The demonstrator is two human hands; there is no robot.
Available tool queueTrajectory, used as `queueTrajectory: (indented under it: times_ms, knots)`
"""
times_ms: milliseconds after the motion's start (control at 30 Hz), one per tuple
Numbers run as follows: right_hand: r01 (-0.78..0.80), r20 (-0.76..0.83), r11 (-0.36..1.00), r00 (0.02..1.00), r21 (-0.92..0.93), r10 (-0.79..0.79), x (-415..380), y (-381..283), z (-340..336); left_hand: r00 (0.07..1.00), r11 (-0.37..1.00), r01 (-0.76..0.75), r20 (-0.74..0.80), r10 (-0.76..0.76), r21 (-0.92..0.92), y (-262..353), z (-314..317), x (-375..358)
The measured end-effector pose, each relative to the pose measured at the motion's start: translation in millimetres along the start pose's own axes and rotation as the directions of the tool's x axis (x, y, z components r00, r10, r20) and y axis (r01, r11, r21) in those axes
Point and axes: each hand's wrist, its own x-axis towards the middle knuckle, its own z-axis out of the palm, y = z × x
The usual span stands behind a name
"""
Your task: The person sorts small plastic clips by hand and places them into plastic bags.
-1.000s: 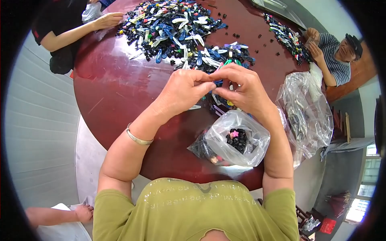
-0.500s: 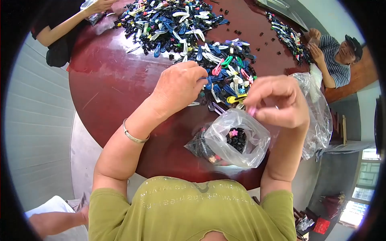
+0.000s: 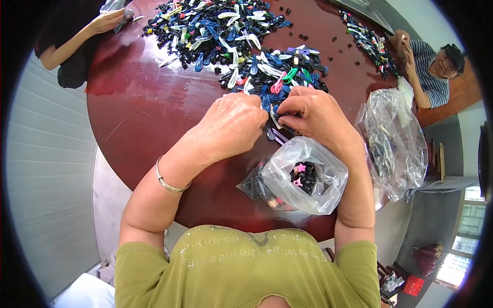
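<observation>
A heap of hair clips (image 3: 267,66), white, blue, pink, green and black, lies on the dark red round table (image 3: 133,113). At its near edge my left hand (image 3: 239,120) is closed, its fingertips among the clips; what it holds is hidden. My right hand (image 3: 308,110) pinches something I cannot make out, close beside the left, over the same clips. Just below my right hand stands an open clear plastic bag (image 3: 328,192) with small black clips (image 3: 308,177) and pink pieces inside.
A larger heap (image 3: 205,31) spreads across the far table. Crumpled clear bags (image 3: 393,143) lie at the right. A person in a striped shirt (image 3: 429,72) sits at the far right by another row of clips (image 3: 367,43). Another person's hand (image 3: 109,20) holds a bag at the upper left.
My right hand has moved from above the bag's opening up and left to the heap. My left hand has shifted slightly down. A second pink piece now shows in the bag.
</observation>
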Motion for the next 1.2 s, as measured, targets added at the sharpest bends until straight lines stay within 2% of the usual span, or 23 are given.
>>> queueTrajectory:
  times_ms: [200, 300, 400, 500, 533, 667, 767, 800, 833, 900, 1000, 1100, 1133, 1200]
  knots:
    - [0.003, -0.022, 1.0, 1.0, 0.003, -0.003, -0.2, -1.0, 0.0, 0.999, 0.998, 0.01, 0.032, -0.012, 0.055, 5.4, 4.5, -0.1]
    - [0.007, -0.083, 0.99, 0.997, 0.142, 0.005, -1.2, -0.8, -4.3, 1.0, 0.998, 0.006, 0.016, -0.007, 0.065, 4.3, 8.1, 1.1]
    - [-0.076, -0.059, 0.939, 0.993, 0.335, 0.101, -4.4, -0.5, -14.3, 1.0, 0.998, 0.004, 0.007, -0.005, 0.062, 4.4, 8.0, 0.9]
    - [-0.195, 0.046, 0.799, 0.977, 0.569, 0.206, -12.3, -11.4, -42.3, 1.0, 0.997, 0.005, 0.015, -0.006, 0.074, 2.8, 7.7, 1.2]
    - [-0.182, 0.053, 0.751, 0.98, 0.635, 0.192, -15.6, -11.8, -52.3, 1.0, 0.997, -0.001, -0.003, 0.001, 0.072, 2.4, 7.2, 1.3]
    - [-0.006, 0.132, 0.691, 0.983, 0.723, -0.129, -29.4, -12.7, -76.6, 0.998, 0.999, -0.007, -0.068, 0.01, 0.04, 2.2, 1.7, 1.6]
    - [-0.156, 0.11, 0.76, 0.988, 0.63, 0.112, -28.2, -16.8, -73.7, 0.992, 1.0, -0.013, -0.127, 0.012, 0.0, 1.2, -0.2, 3.1]
    - [-0.343, 0.062, 0.72, 0.92, 0.604, 0.386, -21.7, -16.2, -69.5, 0.989, 1.0, -0.02, -0.149, 0.017, -0.014, 0.6, 0.3, 4.2]
    - [-0.295, -0.139, 0.875, 0.918, 0.383, 0.37, -17.4, -1.8, -61.1, 0.986, 1.0, -0.027, -0.163, 0.024, -0.014, -0.1, 1.1, 4.8]
    - [-0.281, -0.317, 0.958, 0.905, 0.054, 0.283, -17.6, 29.1, -46.2, 0.98, 0.999, -0.04, -0.194, 0.037, -0.012, -2.7, 4.1, 6.1]
    - [-0.375, -0.089, 0.914, 0.916, 0.153, 0.391, -24.9, 31.0, -47.4, 0.965, 0.999, -0.024, -0.263, 0.013, -0.04, -6.4, 8.6, 7.7]
    - [-0.394, 0.155, 0.894, 0.917, 0.212, 0.367, -22.6, 16.7, -50.4, 0.944, 1.0, 0.006, -0.328, -0.011, -0.016, -10.3, 13.3, 11.3]
    - [-0.389, 0.106, 0.914, 0.92, 0.118, 0.378, -20.6, 12.3, -46.1, 0.944, 1.0, 0.014, -0.331, -0.017, -0.01, -12.0, 15.8, 11.9]
    - [-0.439, 0.118, 0.898, 0.893, 0.018, 0.435, -14.0, 10.1, -40.8, 0.941, 1.0, 0.028, -0.337, -0.025, 0.003, -14.7, 20.8, 13.1]
